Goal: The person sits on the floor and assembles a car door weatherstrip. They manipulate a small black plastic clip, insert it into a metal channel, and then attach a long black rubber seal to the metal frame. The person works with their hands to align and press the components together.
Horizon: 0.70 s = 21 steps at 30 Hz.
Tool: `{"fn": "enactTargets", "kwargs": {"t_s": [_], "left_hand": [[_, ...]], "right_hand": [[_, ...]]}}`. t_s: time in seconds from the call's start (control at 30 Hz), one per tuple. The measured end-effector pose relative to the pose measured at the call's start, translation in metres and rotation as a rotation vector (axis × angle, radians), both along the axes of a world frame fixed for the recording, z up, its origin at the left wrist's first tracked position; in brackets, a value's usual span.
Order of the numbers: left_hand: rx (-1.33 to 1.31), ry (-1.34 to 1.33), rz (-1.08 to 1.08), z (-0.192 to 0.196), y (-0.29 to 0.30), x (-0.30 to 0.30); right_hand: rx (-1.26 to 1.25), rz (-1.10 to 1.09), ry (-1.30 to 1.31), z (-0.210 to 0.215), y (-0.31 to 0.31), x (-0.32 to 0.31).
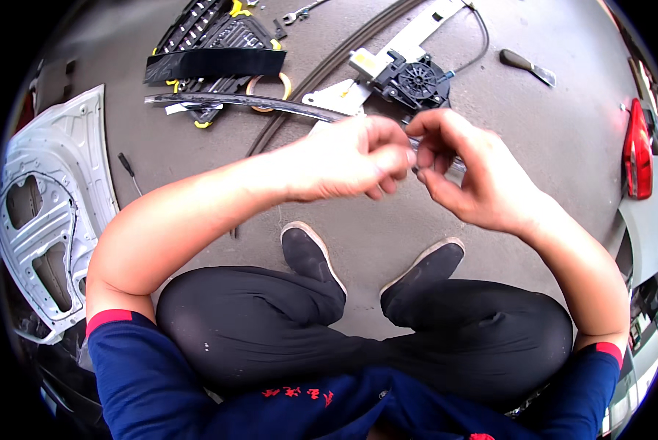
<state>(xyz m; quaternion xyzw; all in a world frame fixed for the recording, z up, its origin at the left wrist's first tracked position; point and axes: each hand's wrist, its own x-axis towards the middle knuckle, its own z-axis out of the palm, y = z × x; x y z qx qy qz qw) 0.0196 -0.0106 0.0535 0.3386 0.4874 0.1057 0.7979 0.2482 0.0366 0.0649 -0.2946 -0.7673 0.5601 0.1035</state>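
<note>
The long dark strip (pixel 230 97) extends leftward from behind the left hand (pixel 358 158); probably it is light and bendable, better held at two places. This and the right hand (pixel 468 169) are half-curled; their hold I cannot tell.

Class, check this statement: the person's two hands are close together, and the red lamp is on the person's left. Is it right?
Not quite: the head view shows the red lamp on the person's right, not left. The left hand and right hand are close together, as stated.
</note>
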Motion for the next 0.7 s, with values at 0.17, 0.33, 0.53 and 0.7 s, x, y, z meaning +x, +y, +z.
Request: {"fn": "enactTargets", "kwargs": {"t_s": [0.17, 0.33, 0.53, 0.7], "left_hand": [[-0.013, -0.046, 0.075, -0.014, -0.037, -0.003], [-0.092, -0.020, 0.186, -0.025, -0.061, -0.006], [-0.107, -0.100, 0.362, -0.030, -0.077, -0.002], [0.025, -0.042, 0.338, -0.028, -0.067, -0.001]], "right_hand": [[-0.169, 0.006, -0.002, -0.001, -0.020, -0.016], [-0.318, -0.079, -0.030, -0.020, -0.035, -0.012], [-0.257, -0.098, -0.102, -0.024, -0.042, -0.020], [-0.383, -0.212, -0.165, -0.019, -0.040, -0.017]]}}
